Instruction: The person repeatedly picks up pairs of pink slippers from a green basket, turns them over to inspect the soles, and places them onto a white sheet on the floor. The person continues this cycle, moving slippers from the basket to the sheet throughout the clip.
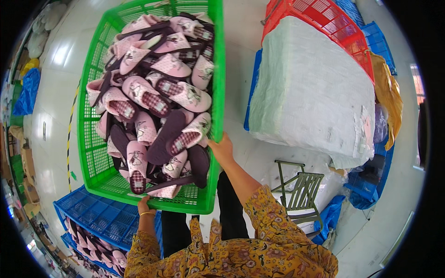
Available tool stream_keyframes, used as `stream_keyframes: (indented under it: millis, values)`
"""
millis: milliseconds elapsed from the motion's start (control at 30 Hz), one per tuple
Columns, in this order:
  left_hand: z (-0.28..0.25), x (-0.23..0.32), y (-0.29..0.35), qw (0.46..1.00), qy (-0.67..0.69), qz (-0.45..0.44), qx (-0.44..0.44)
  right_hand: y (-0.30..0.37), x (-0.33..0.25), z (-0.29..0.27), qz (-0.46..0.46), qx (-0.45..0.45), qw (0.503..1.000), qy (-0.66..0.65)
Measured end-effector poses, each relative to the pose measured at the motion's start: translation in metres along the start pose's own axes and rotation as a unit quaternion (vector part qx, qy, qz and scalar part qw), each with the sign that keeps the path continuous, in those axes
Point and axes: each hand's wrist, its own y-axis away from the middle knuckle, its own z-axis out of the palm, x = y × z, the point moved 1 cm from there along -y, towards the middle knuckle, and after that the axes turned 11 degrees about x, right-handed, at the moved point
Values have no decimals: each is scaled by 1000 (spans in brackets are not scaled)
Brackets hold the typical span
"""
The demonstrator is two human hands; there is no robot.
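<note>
A large green plastic crate (219, 92) fills the upper middle of the head view, tilted a little. Inside it lies a jumbled heap of pink slippers (140, 90) with dark soles and checked linings. My left hand (144, 205) grips the crate's near rim from below, its fingers mostly hidden by the edge. At the crate's right side, my right hand (221, 147) is closed on the rim near the front corner.
Blue crates (99, 217) with more pink slippers stand at the lower left. To the right is a bulky white-covered stack (306, 92) with a red crate (324, 23) behind it. A green folding stool (301, 194) stands near my right arm. Yellow-black tape (71, 134) marks the floor.
</note>
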Motion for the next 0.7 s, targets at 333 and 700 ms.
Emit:
stream_keyframes:
  millis: [333,700]
  values:
    - [22,36,20,995,61,-55,64,20,27,22,8,97,994,55]
    - [12,-1,19,977,45,-193,-79,-12,-1,24,-44,166,960,220]
